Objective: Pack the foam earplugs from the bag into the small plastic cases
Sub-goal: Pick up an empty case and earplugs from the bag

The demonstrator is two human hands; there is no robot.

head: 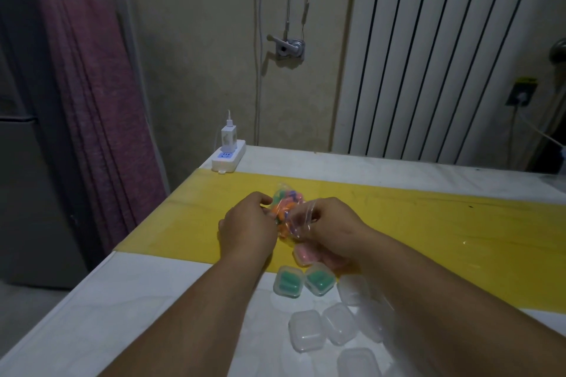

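Left hand (248,225) gripping earplug bag (286,208) | right hand (332,228) pinching its clear edge | bag sitting between both hands

A clear bag (301,219) of mixed-colour foam earplugs (284,208) is held over the worktop (153,300). Nearer lie one pink-filled case (304,255) and two green-filled cases (288,282), with empty clear cases (306,330) clustered beside them.

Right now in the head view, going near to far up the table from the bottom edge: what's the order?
empty clear cases → green-filled cases → pink case → bag of earplugs, pinched between left hand and right hand → power strip at the far left corner.
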